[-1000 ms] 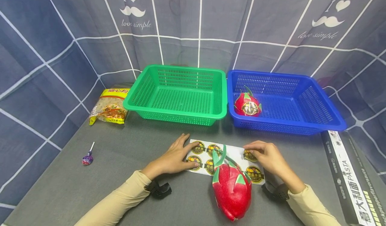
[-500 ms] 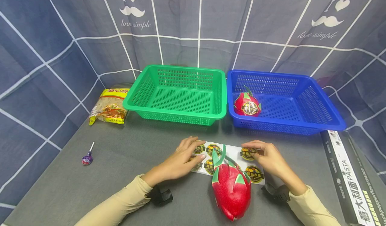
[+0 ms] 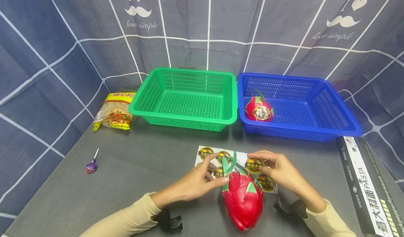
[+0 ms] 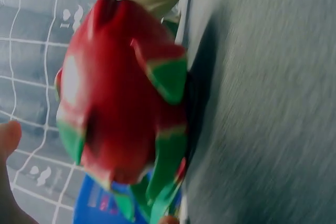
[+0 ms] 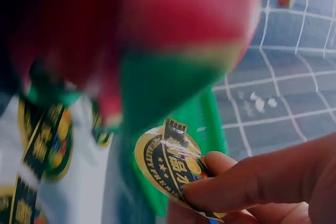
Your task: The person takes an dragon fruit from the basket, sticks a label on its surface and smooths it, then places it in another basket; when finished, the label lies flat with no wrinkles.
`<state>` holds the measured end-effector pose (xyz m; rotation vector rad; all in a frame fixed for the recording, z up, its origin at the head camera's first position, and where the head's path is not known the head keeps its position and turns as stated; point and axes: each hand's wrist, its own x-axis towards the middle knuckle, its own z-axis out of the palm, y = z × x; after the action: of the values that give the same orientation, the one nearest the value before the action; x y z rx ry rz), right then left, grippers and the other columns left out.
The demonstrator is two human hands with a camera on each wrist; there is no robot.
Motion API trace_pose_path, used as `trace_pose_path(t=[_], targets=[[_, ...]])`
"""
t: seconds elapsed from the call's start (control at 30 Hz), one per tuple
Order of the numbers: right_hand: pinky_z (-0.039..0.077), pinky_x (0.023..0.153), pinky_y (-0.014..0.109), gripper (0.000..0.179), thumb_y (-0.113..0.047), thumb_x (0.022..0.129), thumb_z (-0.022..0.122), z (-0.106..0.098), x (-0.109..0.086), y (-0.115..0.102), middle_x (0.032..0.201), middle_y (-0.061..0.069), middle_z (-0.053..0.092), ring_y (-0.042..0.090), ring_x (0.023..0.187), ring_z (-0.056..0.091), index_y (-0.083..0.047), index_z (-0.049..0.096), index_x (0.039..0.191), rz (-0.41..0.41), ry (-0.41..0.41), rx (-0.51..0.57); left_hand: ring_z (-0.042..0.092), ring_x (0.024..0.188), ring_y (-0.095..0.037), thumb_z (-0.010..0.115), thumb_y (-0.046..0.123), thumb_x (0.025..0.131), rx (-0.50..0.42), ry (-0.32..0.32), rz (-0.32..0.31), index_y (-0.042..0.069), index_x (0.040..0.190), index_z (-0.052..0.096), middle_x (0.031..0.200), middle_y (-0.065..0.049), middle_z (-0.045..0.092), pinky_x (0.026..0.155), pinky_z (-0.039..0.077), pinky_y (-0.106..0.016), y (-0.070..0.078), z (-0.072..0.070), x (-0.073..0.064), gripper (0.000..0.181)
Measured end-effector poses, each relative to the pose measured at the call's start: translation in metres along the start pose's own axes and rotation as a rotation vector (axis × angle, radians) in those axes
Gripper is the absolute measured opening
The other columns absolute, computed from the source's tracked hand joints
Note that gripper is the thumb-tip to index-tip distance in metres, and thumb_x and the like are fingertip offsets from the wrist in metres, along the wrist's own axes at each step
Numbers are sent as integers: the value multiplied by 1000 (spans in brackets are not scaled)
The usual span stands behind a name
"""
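Observation:
A red dragon fruit (image 3: 243,200) with green leaf tips lies on the table, its leafy end over a white sheet of stickers (image 3: 241,157). My right hand (image 3: 282,172) pinches a round black-and-gold sticker (image 3: 253,165) between thumb and fingers; the right wrist view shows the peeled sticker (image 5: 170,163) held by its edge. At the fruit's left side is my left hand (image 3: 199,184), fingers spread and gently bent, thumb tip by the leaves. Whether that thumb touches the fruit, I cannot tell. The dragon fruit (image 4: 121,87) fills much of the left wrist view.
Behind stand a green basket (image 3: 183,120) and a blue basket (image 3: 293,131), the blue one with a stickered dragon fruit (image 3: 259,110) inside. To the left are a yellow food bag (image 3: 115,112) and a lollipop (image 3: 92,166). A pasta box (image 3: 366,188) lies along the right.
My left hand has left the sheet's left part and moved right, beside the dragon fruit. My right hand has shifted slightly left, carrying the sticker with it.

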<state>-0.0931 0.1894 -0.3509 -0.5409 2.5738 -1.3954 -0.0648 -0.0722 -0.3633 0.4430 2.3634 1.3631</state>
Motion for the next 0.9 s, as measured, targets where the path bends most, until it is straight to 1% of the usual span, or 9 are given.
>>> trace_pose_path(t=[0.07, 0.1, 0.3, 0.37, 0.47, 0.57, 0.67, 0.77, 0.9], targets=[[55, 67, 25, 42, 13, 76, 53, 1, -3, -4, 115, 19, 58, 19, 89, 63, -2, 62, 113, -10, -12, 30, 63, 81, -9, 62, 46, 81, -60, -40, -23, 19, 140, 21, 115, -12, 55, 62, 49, -25, 1, 5, -2, 77], [55, 68, 25, 42, 13, 75, 53, 1, -4, -7, 115, 18, 59, 18, 90, 63, -3, 62, 113, -27, -7, 27, 63, 79, -9, 62, 45, 81, -81, -53, -30, 20, 140, 21, 113, -11, 55, 61, 49, -25, 1, 7, -2, 77], [49, 83, 16, 42, 14, 73, 57, 3, -10, -18, 109, 9, 63, -2, 97, 57, -8, 65, 109, -136, 61, -32, 62, 68, -11, 64, 43, 80, -176, -102, -45, 20, 141, 19, 104, -5, 55, 52, 51, -29, -2, 20, -5, 78], [47, 84, 13, 42, 15, 73, 57, 4, -12, -21, 109, 9, 63, -6, 98, 55, -7, 65, 109, -163, 63, -13, 61, 64, -12, 64, 41, 80, -214, -112, -46, 19, 141, 19, 101, -5, 54, 50, 51, -30, -3, 24, -6, 79], [46, 85, 11, 42, 16, 73, 57, 5, -15, -24, 109, 11, 62, -7, 100, 54, -5, 64, 109, -193, 64, 16, 61, 58, -14, 65, 36, 81, -270, -104, -46, 17, 140, 19, 99, -6, 53, 48, 51, -31, -4, 30, -6, 78], [45, 85, 10, 41, 15, 74, 58, 6, -18, -26, 109, 11, 62, -6, 100, 55, -5, 64, 110, -201, 78, 35, 61, 54, -17, 65, 34, 81, -345, -102, -72, 17, 139, 19, 98, -7, 51, 46, 52, -35, -3, 34, -6, 77], [45, 85, 11, 39, 11, 76, 60, 6, -19, -29, 109, 8, 62, -4, 100, 56, -7, 64, 110, -196, 104, 36, 61, 56, -20, 66, 35, 81, -420, -107, -107, 17, 138, 19, 98, -7, 50, 45, 52, -39, -2, 37, -6, 76], [45, 85, 11, 37, 6, 77, 63, 6, -20, -32, 108, 5, 63, -5, 99, 55, -10, 64, 111, -177, 135, 12, 61, 58, -19, 67, 34, 79, -437, -94, -120, 13, 136, 22, 96, -7, 51, 45, 51, -38, -1, 38, -5, 76], [44, 85, 10, 36, 2, 78, 65, 7, -20, -34, 108, 2, 63, -5, 100, 54, -12, 64, 111, -159, 165, -1, 60, 60, -16, 70, 33, 74, -450, -74, -148, 6, 127, 37, 91, -6, 54, 46, 49, -31, 0, 39, -6, 68]])
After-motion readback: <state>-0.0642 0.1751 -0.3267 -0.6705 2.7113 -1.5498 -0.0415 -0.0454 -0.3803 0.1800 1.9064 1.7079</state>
